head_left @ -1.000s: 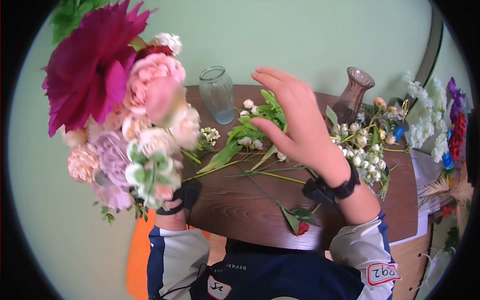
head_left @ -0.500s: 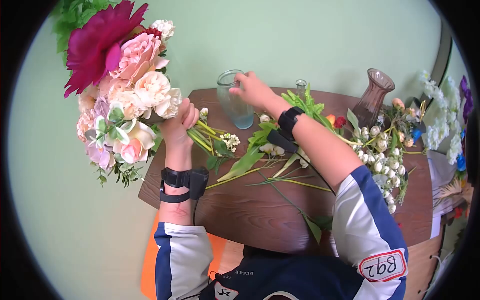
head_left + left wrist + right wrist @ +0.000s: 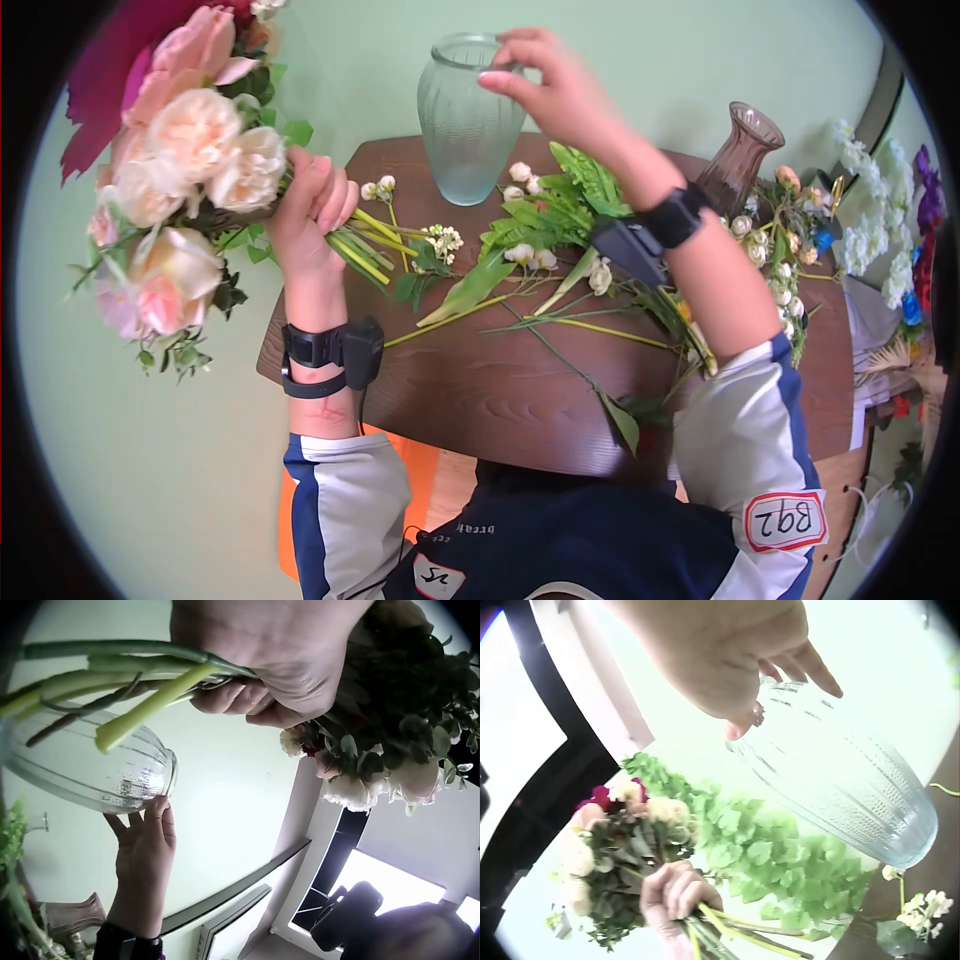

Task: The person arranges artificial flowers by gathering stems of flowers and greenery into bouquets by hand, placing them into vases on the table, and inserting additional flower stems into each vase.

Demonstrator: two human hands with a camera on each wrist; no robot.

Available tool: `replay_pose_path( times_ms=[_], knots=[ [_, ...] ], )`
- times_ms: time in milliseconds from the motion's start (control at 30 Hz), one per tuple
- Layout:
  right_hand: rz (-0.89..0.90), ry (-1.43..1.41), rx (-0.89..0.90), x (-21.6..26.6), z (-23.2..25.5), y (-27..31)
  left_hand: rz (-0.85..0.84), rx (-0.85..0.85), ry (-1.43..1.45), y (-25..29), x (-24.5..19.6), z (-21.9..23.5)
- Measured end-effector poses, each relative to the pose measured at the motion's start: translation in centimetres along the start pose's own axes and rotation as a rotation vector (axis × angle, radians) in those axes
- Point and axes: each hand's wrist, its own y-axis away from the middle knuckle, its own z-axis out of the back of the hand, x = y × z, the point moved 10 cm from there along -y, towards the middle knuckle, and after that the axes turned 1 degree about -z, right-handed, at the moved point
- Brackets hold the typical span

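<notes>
My left hand grips a bouquet of artificial flowers round its stems, with pink, cream and magenta blooms out to the left. The cut green stem ends jut out of the fist toward the table. My right hand holds a clear, ribbed glass vase at its rim, thumb on one side and fingers over the other. In the right wrist view the vase leans, its bluish base lower right. Nothing shows inside the glass.
On the brown table lie loose stems, green leaves and small white flowers. A brownish glass vase stands at the back right beside white and peach blooms. A green wall is behind.
My right hand has gone from raised over the table to the clear vase's rim, and the vase now shows larger. The left hand with the bouquet has shifted left, its stems tilting outward.
</notes>
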Motion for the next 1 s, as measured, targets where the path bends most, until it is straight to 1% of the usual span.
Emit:
replay_pose_path(
  times_ms=[33,67,133,167,233,267,300,367,400,433,500,600,700,733,767,833,900,1000],
  knots=[
    [0.016,0.014,0.049,1.9,1.3,0.2,0.009,-0.002,0.005,0.2,-0.2,-0.1],
    [0.004,0.021,0.052,2.9,2.7,0.7,0.018,-0.002,0.036,0.3,-0.3,-0.2],
    [-0.003,-0.056,0.122,4.5,4.4,2.2,0.034,0.01,0.093,0.6,-0.4,-1.1],
    [-0.017,-0.048,0.126,4.8,5.4,3.2,0.048,0.01,0.103,0.7,-0.4,-1.8],
    [-0.204,-0.037,0.237,3.9,6.2,5.6,0.059,0.05,0.189,1.0,-0.2,-3.9],
    [-0.394,-0.161,0.333,3.1,6.0,7.4,0.071,0.079,0.23,1.2,0.2,-5.0],
    [-0.41,-0.148,0.331,3.2,6.6,8.7,0.085,0.082,0.245,1.4,0.7,-5.7],
    [-0.241,-0.092,0.38,4.6,6.9,10.9,0.129,0.153,0.315,2.0,1.8,-7.9],
    [-0.206,-0.077,0.399,5.3,6.9,11.9,0.14,0.171,0.321,2.3,2.5,-8.6],
    [-0.3,-0.091,0.475,5.4,7.0,13.2,0.143,0.173,0.329,2.5,2.9,-9.0],
    [-0.343,-0.142,0.489,5.8,7.2,14.7,0.209,0.185,0.322,3.0,4.2,-9.9],
    [-0.386,-0.151,0.509,6.1,7.7,15.2,0.209,0.184,0.308,2.9,4.0,-10.4],
    [-0.38,-0.178,0.465,5.2,8.0,15.2,0.19,0.184,0.32,2.8,3.4,-10.8],
    [-0.312,-0.163,0.44,5.1,8.2,14.9,0.164,0.179,0.303,2.7,3.1,-10.8],
    [-0.313,-0.163,0.437,4.6,8.3,14.9,0.139,0.176,0.289,2.6,2.8,-10.7],
    [-0.229,-0.139,0.462,4.7,8.4,14.7,0.144,0.173,0.272,2.6,2.7,-10.9],
    [-0.249,-0.153,0.479,4.2,8.6,15.1,0.164,0.217,0.328,2.8,2.8,-11.5],
    [-0.278,-0.141,0.508,4.0,9.4,15.3,0.207,0.218,0.408,2.7,3.7,-12.6]
  ],
)
